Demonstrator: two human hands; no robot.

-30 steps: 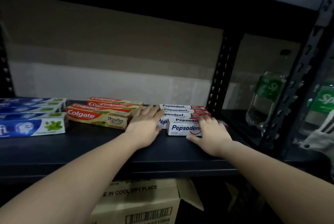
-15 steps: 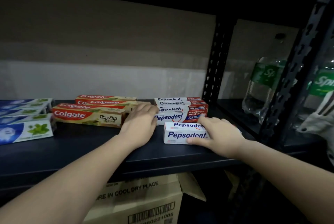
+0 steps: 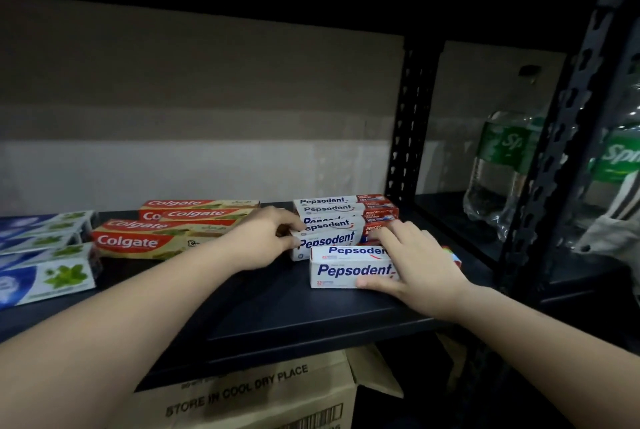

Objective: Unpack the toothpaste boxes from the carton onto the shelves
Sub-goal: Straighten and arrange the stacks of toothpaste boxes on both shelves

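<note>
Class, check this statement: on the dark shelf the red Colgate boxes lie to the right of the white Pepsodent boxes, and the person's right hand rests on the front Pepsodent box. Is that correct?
One error: the head view shows the Colgate boxes to the left of the Pepsodent boxes. The rest holds: the right hand rests on the front Pepsodent box on the dark shelf.

Two clear plastic soda bottles with green labels stand on the neighbouring shelf at the right, the nearer one (image 3: 498,169) behind a black perforated upright (image 3: 557,138), the other (image 3: 620,158) partly cut off by the picture's edge. Another perforated post (image 3: 403,124) rises at the back. Behind the rack runs a plain wall (image 3: 194,110), beige above and paler below. A whitish cloth or bag with dark stripes (image 3: 616,221) hangs at the far right, too dim to identify
</note>
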